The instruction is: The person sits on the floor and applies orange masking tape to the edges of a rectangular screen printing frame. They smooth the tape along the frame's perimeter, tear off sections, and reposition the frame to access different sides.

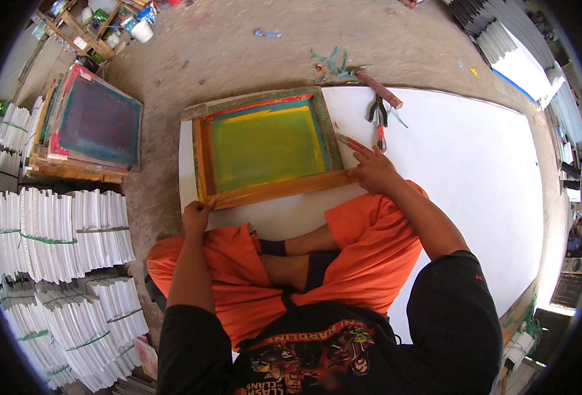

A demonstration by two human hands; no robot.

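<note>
wooden screen-printing frame [264,148], green-yellow mesh, lies flat on the white board [462,178] at centre frame. left hand [197,216] clasps its lower left corner; right hand [372,168] clasps the lower right end of the near rail, fingers closed on wood. judgement: keep both grips level and pressure even, so the frame sits square and does not skew. pliers [378,115] and a red-handled tool [351,142] lie just right of the frame. bundled paper stacks [54,230] occupy the left edge.

Bright daylight is falling on my white board [462,164], glaring at the right; fisheye edges are bending, corners going black.
</note>
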